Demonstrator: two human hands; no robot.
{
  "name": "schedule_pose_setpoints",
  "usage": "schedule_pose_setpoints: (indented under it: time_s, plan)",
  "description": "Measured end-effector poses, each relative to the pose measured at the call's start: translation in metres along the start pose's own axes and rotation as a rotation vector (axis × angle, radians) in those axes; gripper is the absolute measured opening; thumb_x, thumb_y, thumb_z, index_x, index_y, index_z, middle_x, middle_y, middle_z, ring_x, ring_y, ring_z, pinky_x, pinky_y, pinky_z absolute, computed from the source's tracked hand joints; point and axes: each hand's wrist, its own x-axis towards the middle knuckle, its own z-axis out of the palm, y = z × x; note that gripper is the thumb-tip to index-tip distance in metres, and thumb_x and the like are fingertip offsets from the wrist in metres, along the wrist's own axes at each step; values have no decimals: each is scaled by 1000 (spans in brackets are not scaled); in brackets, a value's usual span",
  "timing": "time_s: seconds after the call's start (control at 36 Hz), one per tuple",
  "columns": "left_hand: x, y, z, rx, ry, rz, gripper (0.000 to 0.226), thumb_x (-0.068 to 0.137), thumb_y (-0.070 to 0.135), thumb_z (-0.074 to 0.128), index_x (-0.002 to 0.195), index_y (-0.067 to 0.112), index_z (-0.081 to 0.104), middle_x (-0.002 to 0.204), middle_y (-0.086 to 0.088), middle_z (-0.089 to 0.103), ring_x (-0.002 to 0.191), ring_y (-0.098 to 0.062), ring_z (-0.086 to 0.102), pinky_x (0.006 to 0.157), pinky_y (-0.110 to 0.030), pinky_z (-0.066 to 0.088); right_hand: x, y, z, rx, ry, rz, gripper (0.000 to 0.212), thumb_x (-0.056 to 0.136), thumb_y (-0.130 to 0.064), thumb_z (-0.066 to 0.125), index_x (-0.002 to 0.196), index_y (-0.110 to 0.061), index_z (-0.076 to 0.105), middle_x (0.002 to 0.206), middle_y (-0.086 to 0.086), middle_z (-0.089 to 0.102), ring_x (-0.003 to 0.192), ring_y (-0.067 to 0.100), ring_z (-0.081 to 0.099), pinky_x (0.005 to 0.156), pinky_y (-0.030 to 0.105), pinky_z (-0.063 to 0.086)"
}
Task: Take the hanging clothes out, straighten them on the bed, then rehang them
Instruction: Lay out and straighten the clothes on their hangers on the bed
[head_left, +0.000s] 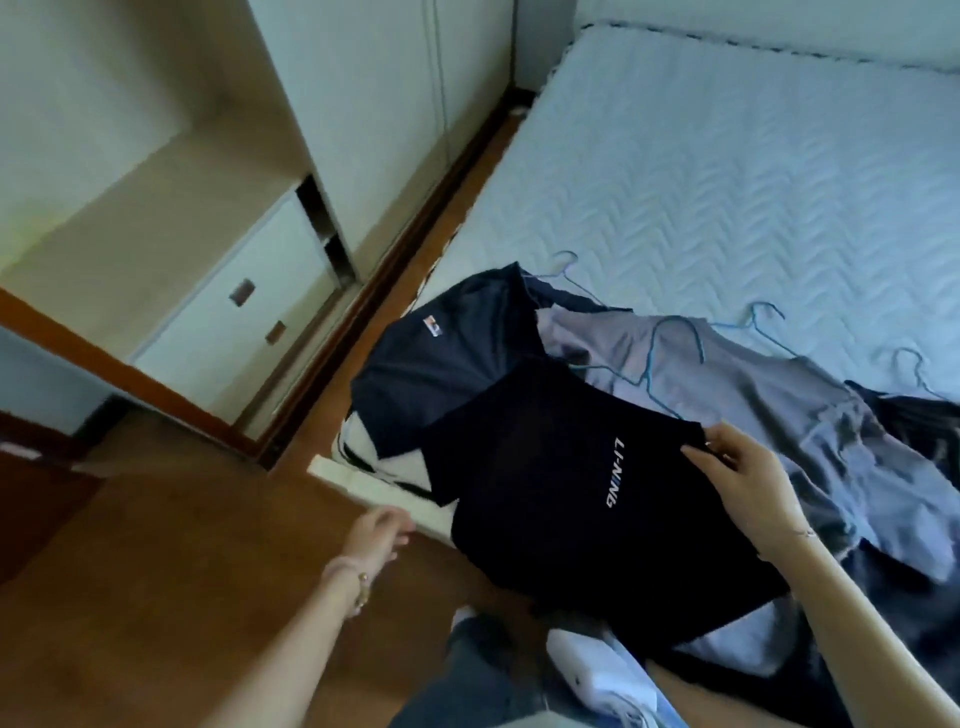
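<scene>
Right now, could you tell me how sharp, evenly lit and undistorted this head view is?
Head view: soft overall; the left hand is motion-blurred, while the right hand pinching the black shirt is sharper. Head view: the wide-angle lens bends the wardrobe edges; dim bluish light falls on the mattress, and the shirt's folds are lost in darkness.

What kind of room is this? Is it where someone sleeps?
Most likely a bedroom. There is a bed with a quilted white mattress, tall white wardrobe doors beside it, and a grey garment, a black LI-NING T-shirt and blue wire hangers on the bed.
</scene>
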Motion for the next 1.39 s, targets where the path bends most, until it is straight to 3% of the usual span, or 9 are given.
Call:
schedule_pose_setpoints:
  time_s: [0.17,0.28,0.39,0.5,0.58,0.75,1.17,1.28,1.39]
  plan:
    - [52,108,71,193,-207,212,15,98,14,43,100,10,57,91,-4,63,78,-14,58,66,-24,45,-15,20,-36,53,206,158,8,89,-15,66,82,-17,63,81,3,68,72,19,65,62,18,48]
    - [63,159,125,289,-287,271,14,98,15,43,94,15,57,91,-3,63,85,-19,58,68,-25,46,2,41,-45,68,216,220,3,88,-16,67,85,-16,66,86,6,70,83,27,68,77,37,51]
    - [70,192,169,375,-337,281,14,98,17,43,101,13,56,97,-5,63,90,-21,59,69,-24,46,33,62,-49,53,200,247,6,85,-17,70,83,-15,65,80,-1,64,83,22,64,80,37,49]
    - [87,217,205,465,-341,290,14,97,18,44,100,14,58,99,-5,64,93,-20,59,82,-32,48,66,77,-55,74,171,275,30,83,-14,72,68,-35,57,67,-17,64,68,-6,56,69,14,41]
    - [111,232,230,558,-242,364,11,93,19,50,93,22,61,103,-2,65,95,-18,61,89,-33,47,92,94,-58,74,141,344,31,82,-17,73,67,-38,55,68,-30,62,67,2,56,72,26,44]
    - [180,261,287,907,-154,470,23,92,19,51,114,13,58,121,-4,60,109,-22,58,98,-36,46,141,146,-49,13,118,449,18,80,-24,75,73,-33,62,75,-7,72,79,17,68,77,36,51]
    - [347,320,468,1386,-308,714,49,91,24,46,137,9,40,144,-14,41,130,-29,42,107,-36,37,203,268,-4,68,164,679,28,82,-32,69,65,-48,55,72,-27,66,79,9,63,65,26,42]
    - [372,329,497,1440,-314,674,52,91,25,47,137,5,37,145,-16,38,131,-32,40,108,-40,37,199,292,14,143,197,687,31,82,-22,73,70,-46,58,76,-17,70,77,8,66,66,23,46]
    - [385,333,514,1443,-323,573,55,89,27,50,136,3,36,140,-19,44,125,-33,47,103,-40,41,191,306,27,219,216,712,29,80,-15,74,70,-41,65,78,-27,68,80,4,65,69,21,46]
